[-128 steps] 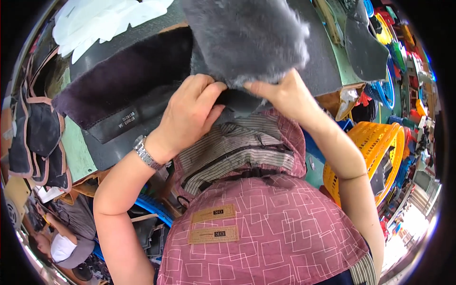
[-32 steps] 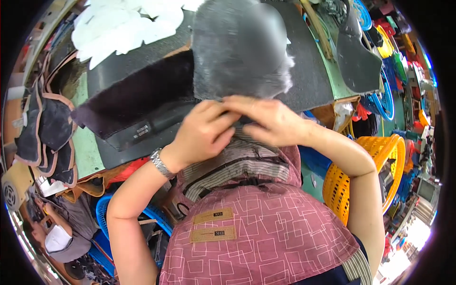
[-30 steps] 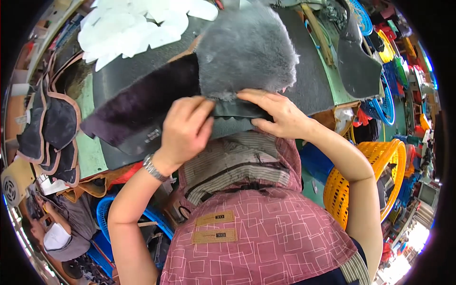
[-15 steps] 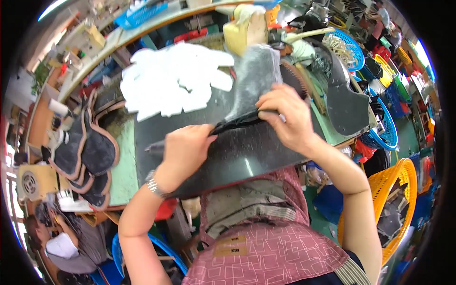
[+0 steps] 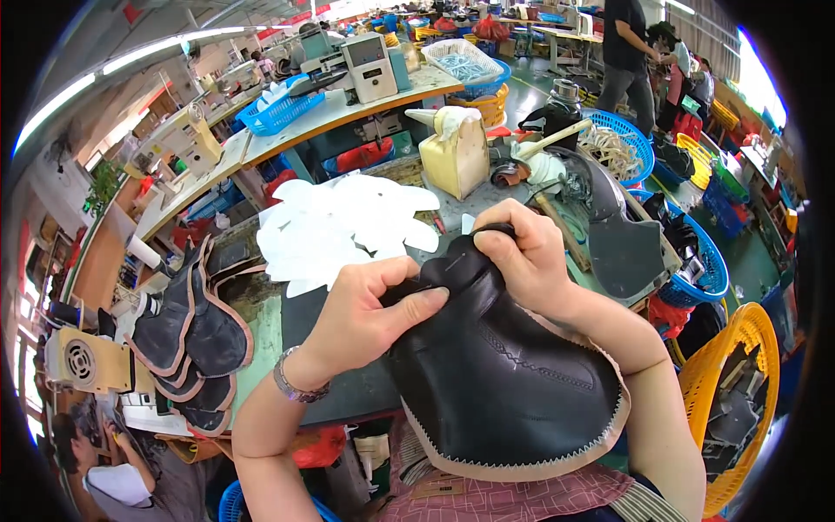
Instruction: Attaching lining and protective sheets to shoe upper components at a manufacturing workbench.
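A black leather boot upper [image 5: 496,396] hangs in front of my apron, its smooth outer side showing. Decorative stitching runs across it, and a pale lining edge with zigzag stitches borders its lower rim. My left hand [image 5: 361,313] pinches the scalloped top edge between thumb and fingers. At the right end of that same edge, my right hand [image 5: 526,252] grips the folded leather. Behind my hands, a stack of white cut pieces [image 5: 344,226] lies on the dark work board [image 5: 348,396], which the upper partly hides.
More black uppers with pale edges [image 5: 217,331] lie at the left. A yellowish container [image 5: 457,157] stands beyond the white pieces. A dark upper [image 5: 622,252] lies at the right, near blue baskets [image 5: 704,278] and a yellow basket [image 5: 757,348]. People work nearby.
The upper, earlier stretched flat over the board with its greyish side showing, now hangs toward me with its black outer side visible. My view has tilted up, showing more of the room.
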Action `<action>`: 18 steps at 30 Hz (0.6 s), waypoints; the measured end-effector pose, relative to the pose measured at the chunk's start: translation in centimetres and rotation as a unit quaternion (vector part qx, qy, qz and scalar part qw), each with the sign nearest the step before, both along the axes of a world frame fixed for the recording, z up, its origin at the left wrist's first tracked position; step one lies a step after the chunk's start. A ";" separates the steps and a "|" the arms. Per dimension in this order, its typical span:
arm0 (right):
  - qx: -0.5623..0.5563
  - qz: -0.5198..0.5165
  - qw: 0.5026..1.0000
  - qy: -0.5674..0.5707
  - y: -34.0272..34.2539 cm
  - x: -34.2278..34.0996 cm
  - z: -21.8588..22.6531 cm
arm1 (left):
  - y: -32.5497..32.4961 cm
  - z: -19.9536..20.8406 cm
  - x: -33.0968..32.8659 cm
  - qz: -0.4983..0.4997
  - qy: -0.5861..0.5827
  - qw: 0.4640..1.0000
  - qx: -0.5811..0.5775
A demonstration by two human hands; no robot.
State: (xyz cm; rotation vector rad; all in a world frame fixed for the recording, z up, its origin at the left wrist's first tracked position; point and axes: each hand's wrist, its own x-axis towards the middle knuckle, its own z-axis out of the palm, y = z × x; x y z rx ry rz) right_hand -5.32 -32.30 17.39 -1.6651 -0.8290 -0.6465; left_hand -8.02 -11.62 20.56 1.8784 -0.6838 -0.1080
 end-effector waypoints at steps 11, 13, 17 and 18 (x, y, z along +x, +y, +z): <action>0.032 -0.119 0.992 -0.014 0.4 -2.4 -1.0 | -1.0 -2.0 -0.1 0.096 0.040 0.983 -0.152; 0.124 -0.048 0.986 0.096 -0.6 -0.6 -2.3 | 0.0 -2.2 1.1 0.067 0.132 0.977 -0.154; 0.112 -0.047 0.990 0.077 -1.5 1.6 -2.9 | 2.1 -2.2 2.3 -0.099 0.105 0.989 0.043; 0.075 -0.049 0.994 0.057 -1.4 1.5 -2.7 | 2.4 -2.1 2.6 -0.133 0.103 0.983 0.067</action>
